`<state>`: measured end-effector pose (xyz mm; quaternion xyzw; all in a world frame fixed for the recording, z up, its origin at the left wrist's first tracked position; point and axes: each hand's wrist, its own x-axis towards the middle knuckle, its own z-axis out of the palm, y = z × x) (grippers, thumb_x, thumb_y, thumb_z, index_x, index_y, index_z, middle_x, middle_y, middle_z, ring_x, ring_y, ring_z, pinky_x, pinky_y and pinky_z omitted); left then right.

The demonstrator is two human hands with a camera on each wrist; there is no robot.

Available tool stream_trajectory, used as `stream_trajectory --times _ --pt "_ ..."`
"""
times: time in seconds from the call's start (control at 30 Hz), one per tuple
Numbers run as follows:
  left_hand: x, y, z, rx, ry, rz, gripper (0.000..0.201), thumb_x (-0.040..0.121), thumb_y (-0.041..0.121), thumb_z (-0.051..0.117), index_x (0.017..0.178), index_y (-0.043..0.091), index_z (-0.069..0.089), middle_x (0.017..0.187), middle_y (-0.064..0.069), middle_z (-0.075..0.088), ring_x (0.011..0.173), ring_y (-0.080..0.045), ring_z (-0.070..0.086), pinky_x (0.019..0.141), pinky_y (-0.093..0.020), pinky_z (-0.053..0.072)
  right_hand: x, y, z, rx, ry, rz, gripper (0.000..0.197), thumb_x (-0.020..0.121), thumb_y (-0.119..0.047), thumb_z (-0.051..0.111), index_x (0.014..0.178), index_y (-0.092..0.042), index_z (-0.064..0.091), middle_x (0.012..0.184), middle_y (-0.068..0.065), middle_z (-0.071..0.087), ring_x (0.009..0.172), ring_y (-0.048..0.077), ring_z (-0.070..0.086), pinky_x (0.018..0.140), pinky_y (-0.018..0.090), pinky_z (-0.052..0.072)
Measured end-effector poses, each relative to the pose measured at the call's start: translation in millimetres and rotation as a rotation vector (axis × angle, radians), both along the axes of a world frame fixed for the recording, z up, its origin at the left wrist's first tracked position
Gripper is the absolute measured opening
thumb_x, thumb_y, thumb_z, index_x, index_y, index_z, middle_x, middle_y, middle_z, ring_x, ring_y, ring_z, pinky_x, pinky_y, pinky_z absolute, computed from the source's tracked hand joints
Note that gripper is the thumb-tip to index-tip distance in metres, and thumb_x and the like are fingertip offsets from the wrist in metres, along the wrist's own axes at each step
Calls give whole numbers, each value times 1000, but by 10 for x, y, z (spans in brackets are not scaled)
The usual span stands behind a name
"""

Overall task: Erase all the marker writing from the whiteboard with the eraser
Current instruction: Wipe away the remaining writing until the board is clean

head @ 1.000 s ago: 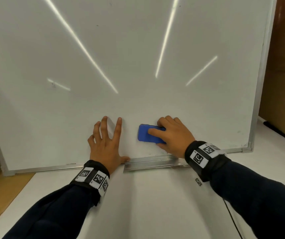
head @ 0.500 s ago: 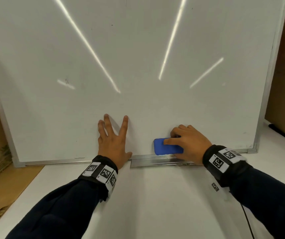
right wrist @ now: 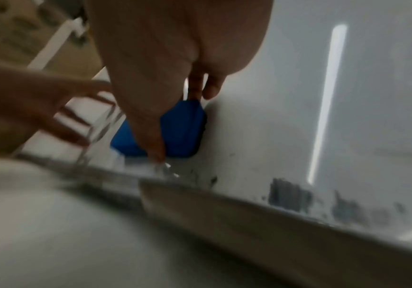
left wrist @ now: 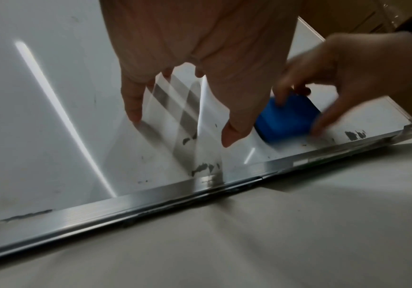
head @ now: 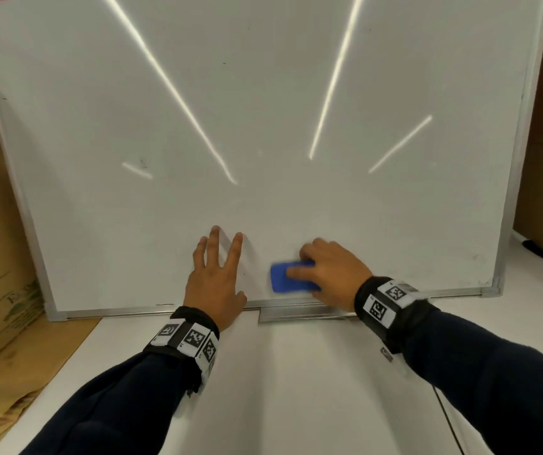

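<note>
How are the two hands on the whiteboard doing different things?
The left hand lies flat with its fingers straight and spread on the whiteboard, while the right hand curls its fingers around the blue eraser. The left hand holds nothing; the right hand holds the eraser against the board. The left hand looks sharp, the right hand blurred. Both sit low on the board near its bottom edge, and both wear a black wristband with square markers.

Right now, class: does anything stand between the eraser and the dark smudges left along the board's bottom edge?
Partly. The right hand holds the blue eraser against the whiteboard. Smudges to its right lie unobstructed. The left hand, spread on the board, stands in the way of the smudges beneath it.
</note>
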<state>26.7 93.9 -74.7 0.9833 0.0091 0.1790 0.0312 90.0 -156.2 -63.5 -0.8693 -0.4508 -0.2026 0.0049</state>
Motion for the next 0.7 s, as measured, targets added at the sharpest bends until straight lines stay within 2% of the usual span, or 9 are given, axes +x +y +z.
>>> stream_trajectory --times 0.07,0.17,0.23,0.3,0.37,0.47,0.57,0.7 --pt "-6 -22 -12 27 30 22 111 80 40 69 154 35 -14 159 -7 -29 149 -37 -11 102 -50 47 -80 -37 -88 -164 108 -33 57 63 -25 83 117 -30 66 97 6 58 86 29 55 67 39 48" --pt "-13 -146 -25 22 59 74 104 84 42 63 154 31 -14 157 -13 -32 148 -41 -12 115 -60 24 -160 -157 -49 -172 304 -196 59 75 -37 72 132 -40 54 111 -1 54 101 23 50 79 32 41" --pt "-41 -273 -27 -5 53 95 102 84 40 62 155 27 -9 157 -17 -26 147 -43 -10 116 -61 17 -194 -264 -54 -164 392 -229 60 79 -39 68 136 -42 50 116 -4 52 104 21 49 81 30 39" --pt "-64 -395 -49 -1 27 71 98 81 38 62 155 26 0 158 -19 -17 145 -43 -6 115 -60 19 -252 -362 -68 -113 422 -232 57 80 -39 67 134 -42 53 117 -4 49 103 20 49 81 31 43" --pt "-72 -504 -63 13 16 1 90 80 37 63 154 30 10 158 -19 -11 144 -42 -3 114 -58 24 -296 -442 -106 -73 440 -252 54 79 -38 67 132 -41 56 114 -3 46 99 19 49 80 33 47" --pt "-83 -653 -69 45 65 -123 79 81 44 60 150 36 21 158 -15 -9 145 -41 -4 112 -57 29 -316 -496 -103 -66 477 -275 53 80 -37 67 132 -39 57 108 -3 48 96 19 49 79 34 47" --pt "-122 -811 -96 64 149 -219 74 80 57 58 147 39 29 159 -15 -17 146 -41 -14 113 -59 26 -316 -544 -102 -57 509 -289 54 81 -36 66 134 -39 56 107 -2 51 98 19 49 82 36 47" --pt "-182 -943 -134 43 231 -247 62 78 56 61 136 42 41 155 -14 -35 142 -42 -32 114 -63 22 -340 -602 -123 -11 545 -293 51 86 -34 60 137 -38 53 112 0 50 105 21 46 88 39 47"
